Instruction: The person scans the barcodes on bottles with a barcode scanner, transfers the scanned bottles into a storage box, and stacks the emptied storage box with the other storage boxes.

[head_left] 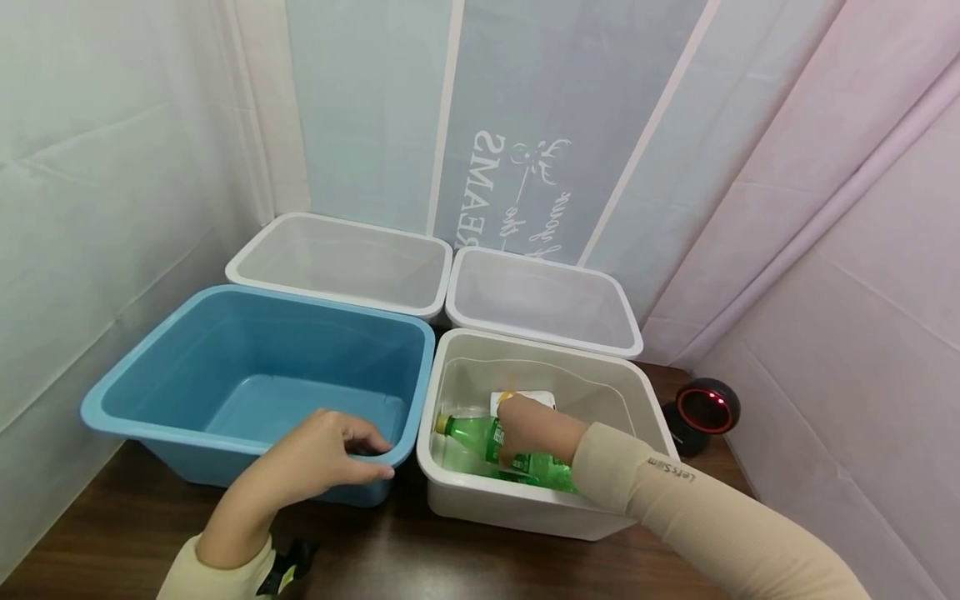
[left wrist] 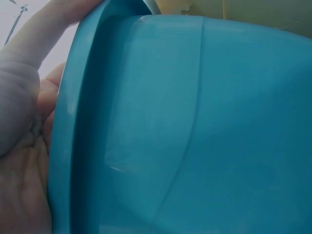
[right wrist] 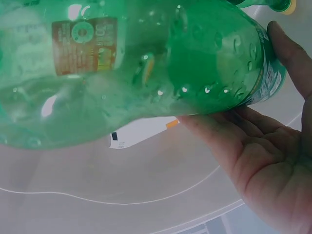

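Note:
My right hand [head_left: 536,429] reaches into the cream bin [head_left: 517,508] at the front right and grips a green plastic bottle [head_left: 472,433] with a yellow cap. In the right wrist view, thumb and fingers lie round the green bottle [right wrist: 195,58]. A white item with an orange patch [head_left: 536,397] lies beyond that hand in the bin; the right wrist view shows part of the white item [right wrist: 141,132]. My left hand [head_left: 322,458] grips the near right corner of the blue basin's rim [head_left: 172,435]. Up close in the left wrist view are the hand [left wrist: 24,112] and blue rim [left wrist: 73,126].
Two pale bins, left [head_left: 442,308] and right [head_left: 540,335], stand behind the front ones. A black round device with red lights [head_left: 705,406] sits on the brown wooden table [head_left: 420,558] at the right. Curtains hang at the back and both sides.

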`<state>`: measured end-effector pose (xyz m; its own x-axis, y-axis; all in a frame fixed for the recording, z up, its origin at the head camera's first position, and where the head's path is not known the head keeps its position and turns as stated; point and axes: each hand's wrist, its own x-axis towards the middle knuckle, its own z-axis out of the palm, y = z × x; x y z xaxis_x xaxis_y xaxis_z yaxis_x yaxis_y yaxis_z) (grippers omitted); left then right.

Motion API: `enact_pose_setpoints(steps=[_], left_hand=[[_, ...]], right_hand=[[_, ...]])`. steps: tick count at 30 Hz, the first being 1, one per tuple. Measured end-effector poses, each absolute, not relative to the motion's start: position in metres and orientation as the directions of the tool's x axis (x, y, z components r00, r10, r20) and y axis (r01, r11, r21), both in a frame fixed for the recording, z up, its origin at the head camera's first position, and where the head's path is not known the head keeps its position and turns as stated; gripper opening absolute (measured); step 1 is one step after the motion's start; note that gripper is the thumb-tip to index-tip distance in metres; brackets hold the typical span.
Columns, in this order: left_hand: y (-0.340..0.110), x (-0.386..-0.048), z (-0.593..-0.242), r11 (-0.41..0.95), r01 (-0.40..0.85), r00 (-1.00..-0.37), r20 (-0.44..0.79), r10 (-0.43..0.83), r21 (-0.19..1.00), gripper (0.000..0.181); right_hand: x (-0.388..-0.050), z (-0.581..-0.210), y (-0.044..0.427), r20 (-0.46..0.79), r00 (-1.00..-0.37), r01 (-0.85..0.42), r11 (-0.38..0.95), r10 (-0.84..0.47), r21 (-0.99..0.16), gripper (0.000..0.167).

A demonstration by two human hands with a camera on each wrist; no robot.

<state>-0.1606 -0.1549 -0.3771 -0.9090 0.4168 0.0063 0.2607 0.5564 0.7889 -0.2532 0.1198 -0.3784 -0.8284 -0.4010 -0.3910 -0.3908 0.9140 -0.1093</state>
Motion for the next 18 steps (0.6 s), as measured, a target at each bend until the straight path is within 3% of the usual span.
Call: enact_pose_setpoints(steps=[8, 14, 18], left_hand=[[-0.153, -0.161, -0.378, 0.559, 0.275, -0.906, 0.017, 0.422, 0.782, 0.025], [-0.154, -0.161, -0.378, 0.554, 0.257, -0.907, 0.0, 0.421, 0.792, 0.024], [-0.155, -0.16, -0.376, 0.553, 0.259, -0.908, 0.005, 0.418, 0.792, 0.024]], right_hand=[[-0.26, -0.37, 0.133, -0.371, -0.836, -0.345, 0.913, -0.404, -0.216, 0.039], [-0.266, -0.349, 0.148, -0.287, -0.827, -0.374, 0.854, -0.483, -0.36, 0.024], [-0.268, -0.334, 0.16, -0.226, -0.813, -0.401, 0.798, -0.536, -0.45, 0.025]])
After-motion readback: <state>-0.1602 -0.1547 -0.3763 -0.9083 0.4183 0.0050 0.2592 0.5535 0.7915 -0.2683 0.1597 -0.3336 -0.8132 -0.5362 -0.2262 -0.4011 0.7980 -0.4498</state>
